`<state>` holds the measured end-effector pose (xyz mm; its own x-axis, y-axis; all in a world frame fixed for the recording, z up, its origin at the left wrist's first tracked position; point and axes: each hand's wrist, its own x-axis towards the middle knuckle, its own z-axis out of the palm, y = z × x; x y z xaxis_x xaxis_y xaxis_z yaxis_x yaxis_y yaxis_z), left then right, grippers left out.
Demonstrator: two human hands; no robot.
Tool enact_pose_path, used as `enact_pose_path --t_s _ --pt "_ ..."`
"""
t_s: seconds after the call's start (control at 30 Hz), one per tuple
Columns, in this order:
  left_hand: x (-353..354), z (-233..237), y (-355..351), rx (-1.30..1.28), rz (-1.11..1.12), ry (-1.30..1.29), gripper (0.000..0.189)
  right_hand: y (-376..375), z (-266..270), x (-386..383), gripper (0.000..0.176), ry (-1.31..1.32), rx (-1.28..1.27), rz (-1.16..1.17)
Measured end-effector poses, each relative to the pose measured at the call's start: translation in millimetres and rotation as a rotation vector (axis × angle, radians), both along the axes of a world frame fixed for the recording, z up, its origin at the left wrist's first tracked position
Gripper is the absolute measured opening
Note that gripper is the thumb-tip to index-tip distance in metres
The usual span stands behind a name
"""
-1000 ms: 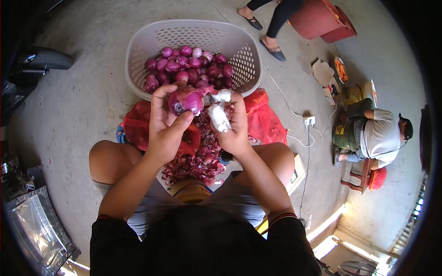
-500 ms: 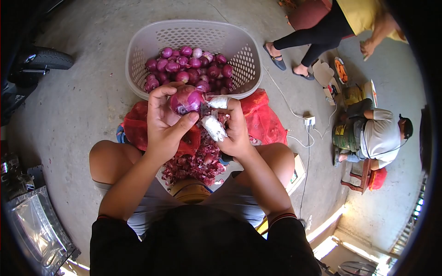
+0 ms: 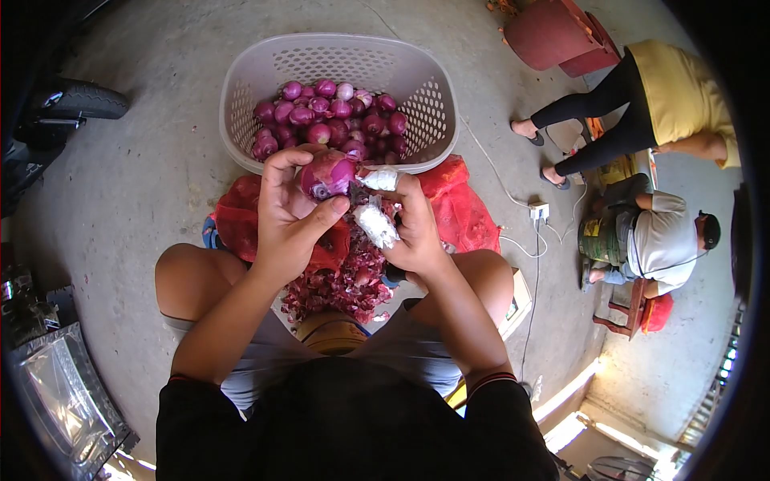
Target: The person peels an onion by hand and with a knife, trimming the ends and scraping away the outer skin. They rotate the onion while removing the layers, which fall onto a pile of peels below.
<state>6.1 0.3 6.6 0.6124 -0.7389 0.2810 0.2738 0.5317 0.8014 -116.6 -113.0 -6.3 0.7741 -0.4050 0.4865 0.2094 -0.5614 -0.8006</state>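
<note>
Onion (image 3: 328, 175) pinched in my left hand (image 3: 286, 223) | right hand (image 3: 414, 232) half-curled beside it, hold unclear | hard tug risked slipping it free

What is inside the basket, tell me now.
A heap of purple onions, a few paler, sits inside the basket. The lower onions and the basket's bottom are covered, and the held onion hides part of the near rim.

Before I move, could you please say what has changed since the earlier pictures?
The person in the yellow top walked rightward across the view; the right hand, partly white-wrapped, dipped slightly. The left hand still holds the round purple onion; the grey perforated plastic basket stayed put.
</note>
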Motion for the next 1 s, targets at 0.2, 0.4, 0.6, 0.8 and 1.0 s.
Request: enact_pose_path --t_s 0.2,0.4,0.6,0.8,1.0 --pt "-1.5 0.8 -0.1 0.016 -0.021 0.060 0.051 0.7 6.2 5.1 0.042 -0.066 0.036 0.031" --pt "-0.7 0.1 -0.8 0.020 -0.035 0.060 0.050 -1.1 8.0 3.0 0.040 -0.029 0.027 0.022" --pt "-2.3 0.1 0.7 0.018 -0.058 0.069 0.051 -3.1 5.3 1.5 0.037 -0.035 0.125 -0.016" --pt "-0.3 -1.4 2.0 0.026 -0.068 0.071 0.052 -1.8 7.8 -2.6 0.044 -0.073 0.223 0.006" --pt "-0.8 -0.6 1.8 0.017 -0.077 0.083 0.052 0.1 9.2 -3.2 0.046 -0.044 0.268 0.103"
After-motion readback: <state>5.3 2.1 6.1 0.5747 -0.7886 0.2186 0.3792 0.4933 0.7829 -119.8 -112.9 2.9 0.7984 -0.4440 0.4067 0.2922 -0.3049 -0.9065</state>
